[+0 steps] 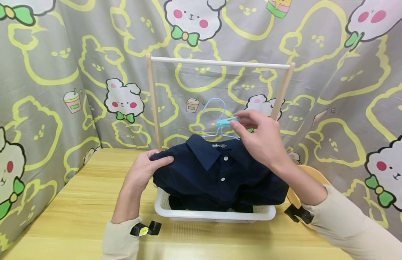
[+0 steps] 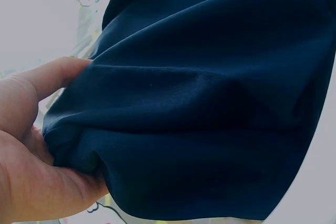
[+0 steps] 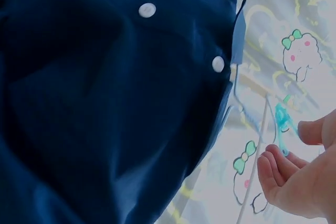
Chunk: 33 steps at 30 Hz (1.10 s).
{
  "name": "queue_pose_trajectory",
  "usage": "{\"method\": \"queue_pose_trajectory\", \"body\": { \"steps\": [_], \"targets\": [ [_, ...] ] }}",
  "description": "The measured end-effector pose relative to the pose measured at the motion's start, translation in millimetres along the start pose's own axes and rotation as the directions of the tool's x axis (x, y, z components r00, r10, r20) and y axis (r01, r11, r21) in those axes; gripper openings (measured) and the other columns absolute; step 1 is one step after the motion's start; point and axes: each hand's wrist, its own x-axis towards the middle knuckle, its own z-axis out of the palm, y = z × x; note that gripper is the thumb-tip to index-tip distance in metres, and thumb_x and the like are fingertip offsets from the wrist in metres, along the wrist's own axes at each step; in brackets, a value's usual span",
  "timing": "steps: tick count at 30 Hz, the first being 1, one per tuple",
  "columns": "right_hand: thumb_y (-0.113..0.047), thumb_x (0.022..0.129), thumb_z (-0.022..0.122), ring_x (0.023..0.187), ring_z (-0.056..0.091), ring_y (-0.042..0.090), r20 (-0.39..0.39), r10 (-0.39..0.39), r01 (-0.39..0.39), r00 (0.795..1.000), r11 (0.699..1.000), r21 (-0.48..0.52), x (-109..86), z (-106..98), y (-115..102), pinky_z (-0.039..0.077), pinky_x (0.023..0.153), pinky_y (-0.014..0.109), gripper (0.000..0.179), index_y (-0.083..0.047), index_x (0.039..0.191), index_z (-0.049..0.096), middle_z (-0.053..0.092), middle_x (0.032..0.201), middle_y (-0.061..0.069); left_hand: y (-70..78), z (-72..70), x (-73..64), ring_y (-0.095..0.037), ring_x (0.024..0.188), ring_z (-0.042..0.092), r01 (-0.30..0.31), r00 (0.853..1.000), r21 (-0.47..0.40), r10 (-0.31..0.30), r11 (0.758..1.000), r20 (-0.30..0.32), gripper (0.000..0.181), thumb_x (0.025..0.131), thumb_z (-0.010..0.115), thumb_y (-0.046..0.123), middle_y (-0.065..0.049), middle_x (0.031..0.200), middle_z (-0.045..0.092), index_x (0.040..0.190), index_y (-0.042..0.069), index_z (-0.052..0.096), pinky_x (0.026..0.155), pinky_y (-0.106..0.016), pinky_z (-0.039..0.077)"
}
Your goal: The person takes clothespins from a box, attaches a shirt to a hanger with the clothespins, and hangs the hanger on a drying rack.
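Observation:
A dark navy collared shirt (image 1: 201,177) with white buttons is on a light blue hanger (image 1: 215,98), whose hook rises above the collar. My left hand (image 1: 144,168) grips the shirt at its left shoulder, thumb on the front; the left wrist view shows the cloth (image 2: 173,98) bunched between thumb and fingers. Near the hanger's neck, my right hand (image 1: 262,139) pinches a turquoise clothespin (image 1: 225,122) between thumb and fingertips. In the right wrist view the clothespin (image 3: 282,119) points away from the palm. Whether it touches the hanger, I cannot tell.
Below the shirt, a white plastic basket (image 1: 217,215) stands on the wooden table (image 1: 90,202) with dark cloth in it. Behind rises a rack with a white rail (image 1: 220,62) and wooden posts. A yellow-orange object (image 1: 313,175) sits partly behind my right forearm. Patterned curtains surround the table.

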Motion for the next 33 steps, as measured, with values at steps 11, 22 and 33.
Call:
{"method": "queue_pose_trajectory", "body": {
  "steps": [11, 22, 33],
  "targets": [
    [-0.024, 0.095, 0.072, 0.095, 0.073, 0.020, 0.045, -0.032, 0.029, 0.998, 0.997, 0.077, 7.3, 24.0, -22.8, 0.053, 0.079, 0.038, 0.030, -0.009, 0.121, 0.070, 0.077, 0.103, 0.006, 3.6, 2.1, 2.1, -0.020, 0.071, 0.054, -0.013, 1.000, 0.004, 0.013, 1.000, 0.011, 0.040, 0.089, 0.078, 0.022, 0.006, 0.061, 0.040, 0.067, 0.013, 0.046, 0.067, -0.031, 0.042],
    [-0.024, 0.092, 0.075, 0.095, 0.072, 0.017, 0.145, -0.007, -0.012, 0.989, 0.992, 0.128, 15.3, 44.4, -38.3, 0.056, 0.085, 0.038, 0.029, -0.010, 0.116, 0.068, 0.075, 0.106, 0.004, 4.0, 0.9, 2.0, -0.021, 0.070, 0.053, 0.004, 1.000, 0.023, -0.004, 1.000, -0.003, 0.039, 0.089, 0.078, 0.023, 0.004, 0.061, 0.040, 0.068, 0.012, 0.048, 0.066, -0.031, 0.042],
    [-0.028, 0.093, 0.074, 0.094, 0.074, 0.015, 0.256, 0.022, -0.052, 0.966, 0.993, 0.109, 25.3, 62.8, -47.8, 0.057, 0.086, 0.036, 0.029, -0.012, 0.116, 0.070, 0.077, 0.102, 0.002, 2.6, 1.1, -0.9, -0.022, 0.069, 0.054, -0.003, 1.000, 0.019, 0.003, 1.000, -0.012, 0.037, 0.089, 0.078, 0.025, 0.004, 0.061, 0.039, 0.070, 0.011, 0.049, 0.064, -0.030, 0.043]
  ]
}}
